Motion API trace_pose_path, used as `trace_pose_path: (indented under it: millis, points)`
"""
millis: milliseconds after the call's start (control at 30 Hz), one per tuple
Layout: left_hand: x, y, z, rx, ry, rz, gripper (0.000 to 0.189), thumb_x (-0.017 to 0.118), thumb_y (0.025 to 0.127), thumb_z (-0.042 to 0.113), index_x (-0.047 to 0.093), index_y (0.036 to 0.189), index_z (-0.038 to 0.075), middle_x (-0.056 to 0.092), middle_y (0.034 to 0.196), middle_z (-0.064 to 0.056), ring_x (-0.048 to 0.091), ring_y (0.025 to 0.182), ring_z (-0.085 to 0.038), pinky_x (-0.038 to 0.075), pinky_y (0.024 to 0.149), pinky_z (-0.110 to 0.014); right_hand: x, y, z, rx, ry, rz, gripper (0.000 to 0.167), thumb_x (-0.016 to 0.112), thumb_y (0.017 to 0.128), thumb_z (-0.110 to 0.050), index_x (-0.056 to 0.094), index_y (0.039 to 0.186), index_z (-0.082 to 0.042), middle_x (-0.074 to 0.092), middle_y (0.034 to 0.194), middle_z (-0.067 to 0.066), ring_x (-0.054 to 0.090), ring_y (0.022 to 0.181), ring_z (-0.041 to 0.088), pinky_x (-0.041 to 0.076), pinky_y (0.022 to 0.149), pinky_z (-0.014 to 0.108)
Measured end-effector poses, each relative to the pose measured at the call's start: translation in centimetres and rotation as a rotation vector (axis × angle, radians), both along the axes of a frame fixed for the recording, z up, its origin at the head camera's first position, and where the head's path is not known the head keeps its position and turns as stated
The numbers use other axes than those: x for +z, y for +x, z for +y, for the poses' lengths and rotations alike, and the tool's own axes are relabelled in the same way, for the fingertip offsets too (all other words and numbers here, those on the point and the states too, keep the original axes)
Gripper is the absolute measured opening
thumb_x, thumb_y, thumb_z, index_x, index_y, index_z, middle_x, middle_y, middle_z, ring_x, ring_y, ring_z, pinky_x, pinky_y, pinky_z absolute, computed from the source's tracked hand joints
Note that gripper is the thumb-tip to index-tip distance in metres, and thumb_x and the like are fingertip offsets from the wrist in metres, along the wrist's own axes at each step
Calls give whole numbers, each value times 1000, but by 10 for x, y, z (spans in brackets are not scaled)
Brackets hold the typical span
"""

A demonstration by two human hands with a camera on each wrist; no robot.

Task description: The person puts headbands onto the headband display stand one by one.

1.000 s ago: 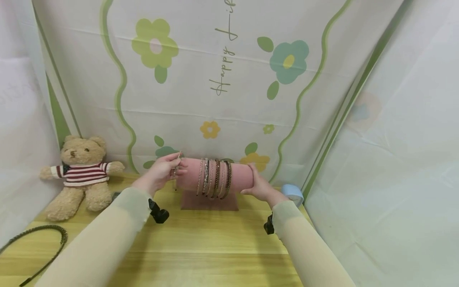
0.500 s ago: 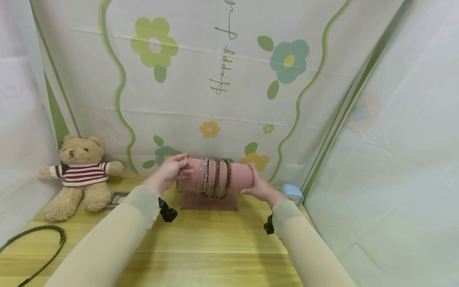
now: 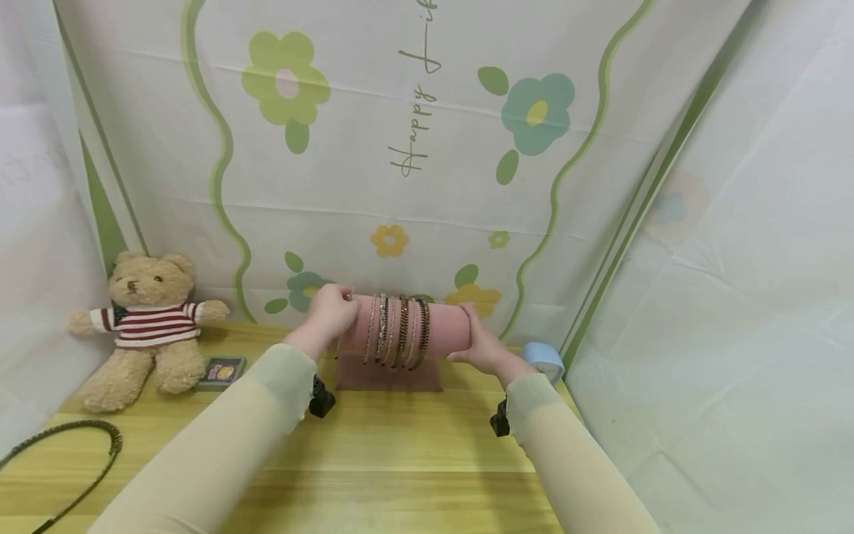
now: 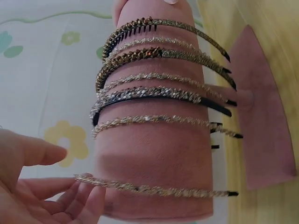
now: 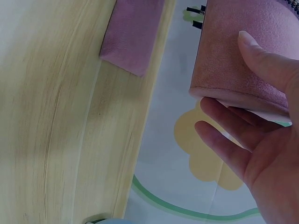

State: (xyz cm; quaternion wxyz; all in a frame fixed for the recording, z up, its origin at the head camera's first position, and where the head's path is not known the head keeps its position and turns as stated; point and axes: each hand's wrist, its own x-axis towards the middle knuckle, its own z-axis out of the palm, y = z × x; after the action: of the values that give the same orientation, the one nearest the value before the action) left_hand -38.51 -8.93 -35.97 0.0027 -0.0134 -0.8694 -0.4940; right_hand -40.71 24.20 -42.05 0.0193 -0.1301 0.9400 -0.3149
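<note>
A pink padded headband stand (image 3: pixel 448 331) lies crosswise near the back of the table, its roll raised on a flat base. Several beaded headbands (image 3: pixel 403 334) in brown, gold and silver hang side by side over its middle. Close to the roll's left end sits a thin pale beaded headband (image 4: pixel 149 189), apart from the others. My left hand (image 3: pixel 331 311) touches that band's back part with its fingertips, while the thumb (image 4: pixel 49 153) stands away from it. At the opposite end my right hand (image 3: pixel 485 348) grips the roll, thumb (image 5: pixel 264 60) on the front surface.
A teddy bear (image 3: pixel 152 326) in a striped sweater sits at the back left, beside a small dark box (image 3: pixel 223 369). A dark headband (image 3: pixel 116 439) lies at the table's left edge. Behind the right wrist stands a light blue clock (image 3: pixel 543 360). Patterned cloth walls enclose the table.
My left hand has moved right with the thin pale headband, which has come from beside the roll's left end onto it. The small box has come into view. My right hand stays put.
</note>
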Motion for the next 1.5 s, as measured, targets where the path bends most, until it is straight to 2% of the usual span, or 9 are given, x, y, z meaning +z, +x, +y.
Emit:
trace_pose_path:
  millis: [67,167,267,367,500,600,733,1067,1500]
  points:
    - [1,1,-2,-41,-56,11,49,48,98,12,44,143,-7,46,145,-24,43,132,-40,40,107,-50,0,0,0,1,1,-1,113,87,76,-19,9,156,-30,35,150,27,46,128,45,38,105,57]
    - [-1,1,-7,-108,-106,41,49,47,97,7,44,145,-4,46,144,-25,53,118,-41,53,89,-48,0,0,0,-1,4,-6,113,87,76,-19,8,156,-31,34,151,26,46,128,44,38,105,56]
    - [-4,2,-14,-180,-193,95,50,47,96,3,45,146,1,46,141,-26,54,109,-41,53,76,-46,0,1,1,-4,3,-12,113,87,77,-18,8,156,-32,34,151,26,46,128,44,38,105,56]
    - [-7,3,-22,-238,-334,158,56,56,92,4,46,147,7,42,143,-24,44,124,-43,40,97,-58,0,2,1,-5,3,-16,113,87,77,-18,7,156,-32,33,152,26,46,128,44,38,105,57]
    - [-13,2,-31,-325,-465,197,77,76,85,14,38,152,9,32,156,-16,19,143,-45,4,110,-70,-1,2,1,-1,-1,-17,113,86,77,-17,7,156,-31,32,152,27,45,128,45,38,105,57]
    - [-19,-1,-33,-364,-521,237,89,83,81,22,33,154,8,29,159,-11,12,146,-43,-1,111,-69,-1,1,1,-2,0,-19,113,87,77,-17,7,156,-31,33,152,26,45,128,45,38,105,57]
    - [-26,-6,-34,-355,-584,321,90,83,79,31,37,153,10,34,156,-8,13,147,-38,0,114,-64,-1,0,2,-1,-5,-24,113,87,77,-18,8,156,-31,32,152,26,45,129,44,38,105,57]
    - [-29,-16,-24,-374,-569,383,85,85,76,36,47,147,10,45,150,-8,21,145,-38,4,116,-61,-3,1,3,-5,-20,-26,114,87,76,-18,8,156,-32,32,152,26,45,129,44,37,106,58]
    - [-30,-21,-20,-378,-547,377,85,85,76,38,47,147,10,43,151,-9,28,143,-34,8,117,-58,-1,0,1,-7,-9,-24,113,87,77,-21,7,156,-34,34,150,26,46,128,44,38,105,57]
